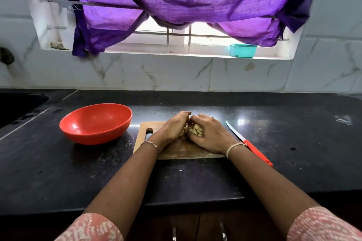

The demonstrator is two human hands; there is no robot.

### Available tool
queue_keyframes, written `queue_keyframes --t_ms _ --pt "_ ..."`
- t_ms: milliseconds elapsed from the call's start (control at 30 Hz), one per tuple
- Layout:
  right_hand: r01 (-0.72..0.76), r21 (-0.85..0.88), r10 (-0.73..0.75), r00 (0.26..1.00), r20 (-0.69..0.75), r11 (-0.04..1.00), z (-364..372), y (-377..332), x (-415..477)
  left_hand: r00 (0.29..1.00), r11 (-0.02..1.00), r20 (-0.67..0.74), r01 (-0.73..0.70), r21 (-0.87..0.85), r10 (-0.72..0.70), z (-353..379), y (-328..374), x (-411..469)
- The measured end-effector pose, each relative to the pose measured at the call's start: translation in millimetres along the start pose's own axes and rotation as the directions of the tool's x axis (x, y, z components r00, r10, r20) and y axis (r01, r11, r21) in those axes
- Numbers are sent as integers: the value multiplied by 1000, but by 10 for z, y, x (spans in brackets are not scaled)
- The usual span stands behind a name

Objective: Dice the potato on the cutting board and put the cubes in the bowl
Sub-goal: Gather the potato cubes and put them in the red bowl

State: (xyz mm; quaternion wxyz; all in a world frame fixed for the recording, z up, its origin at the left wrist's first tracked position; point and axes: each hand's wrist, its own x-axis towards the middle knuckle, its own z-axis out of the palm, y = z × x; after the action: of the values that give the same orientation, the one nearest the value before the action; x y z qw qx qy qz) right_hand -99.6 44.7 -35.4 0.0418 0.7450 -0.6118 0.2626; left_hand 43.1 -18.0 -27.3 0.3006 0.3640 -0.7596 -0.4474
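A wooden cutting board [146, 137] lies on the black counter. On it sits a pile of pale potato cubes [195, 130], cupped between my two hands. My left hand [174, 127] curls round the pile from the left and my right hand [207, 133] from the right, fingertips meeting at the far side. The red bowl [96, 123] stands to the left of the board and looks empty. A knife [248, 143] with a red handle lies on the counter just right of the board, touched by neither hand.
A dark sink [17, 107] is set into the counter at the far left. A teal container [242, 50] stands on the window sill under a purple curtain [176, 0]. The counter's front edge [176, 209] runs below my forearms.
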Motion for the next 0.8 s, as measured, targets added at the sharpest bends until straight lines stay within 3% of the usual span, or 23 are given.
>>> queue_keyframes --t_ms 333,500,800 --pt "49 -34 -52 995 -87 998 12 -15 6 996 999 -86 -38 -12 36 -15 -40 20" --pt "52 -27 -56 990 -132 998 14 -18 5 1000 999 -28 -2 54 3 -4 -18 73" --pt "22 187 26 968 -249 982 1 39 34 997 998 -60 51 -37 -53 -25 -59 172"
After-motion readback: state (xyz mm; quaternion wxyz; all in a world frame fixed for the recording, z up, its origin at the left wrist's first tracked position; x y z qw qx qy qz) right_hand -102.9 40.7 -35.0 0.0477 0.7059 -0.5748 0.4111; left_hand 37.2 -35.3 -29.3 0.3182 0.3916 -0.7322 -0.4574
